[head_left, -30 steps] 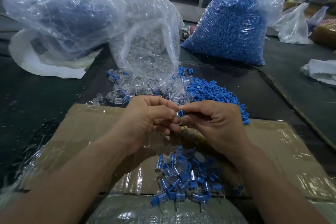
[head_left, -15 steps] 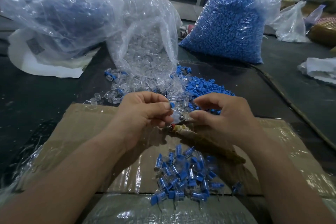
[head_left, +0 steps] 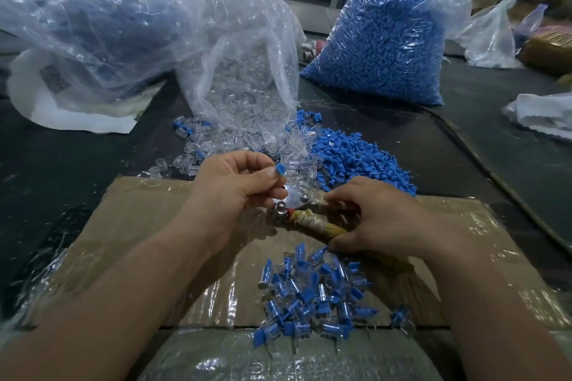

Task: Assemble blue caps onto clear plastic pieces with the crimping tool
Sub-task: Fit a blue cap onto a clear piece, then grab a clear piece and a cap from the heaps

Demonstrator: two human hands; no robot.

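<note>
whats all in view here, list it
cardboard: one, brown, nearest
crimping tool: one, metal, over cardboard
blue cap: one, blue, above tool
assembled pieces: heap, blue-clear, near cardboard edge
middle bag: one, clear pieces, centre back
right bag: one, blue caps, back right
left bag: one, bluish contents, back left
loose caps: pile, blue, behind tool
loose clear pieces: many, clear, by middle bag
left hand: pinches blue cap
right hand: grips tool handle

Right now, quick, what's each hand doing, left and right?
Left hand: pinches a blue cap at the fingertips.
Right hand: grips the tool by its wrapped handle.
</note>
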